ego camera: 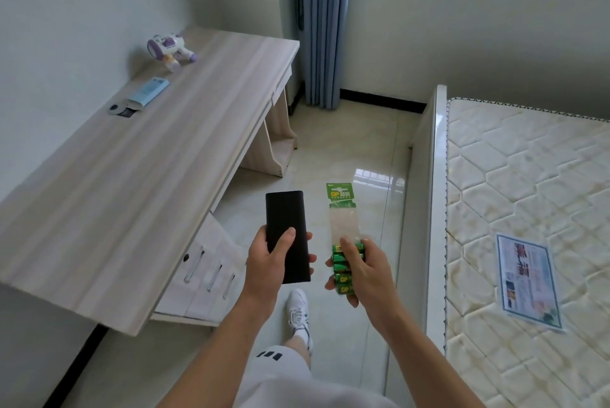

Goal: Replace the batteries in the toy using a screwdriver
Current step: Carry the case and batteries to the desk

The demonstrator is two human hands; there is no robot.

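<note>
A white and purple toy gun [171,50] lies at the far end of the pale wooden desk [158,157]. My left hand [270,270] grips a flat black case [286,232], thumb across its front. My right hand [363,270] holds a strip pack of green batteries [344,270] with a green card header [340,194] sticking up. Both hands are over the floor, to the right of the desk and well short of the toy. No screwdriver shows.
A light blue box [149,91] and a small dark item [122,110] lie on the desk near the wall. Drawers [204,272] sit under the desk. A bare mattress [528,209] with a printed sheet [528,279] is at right. Blue curtain [321,25] hangs ahead.
</note>
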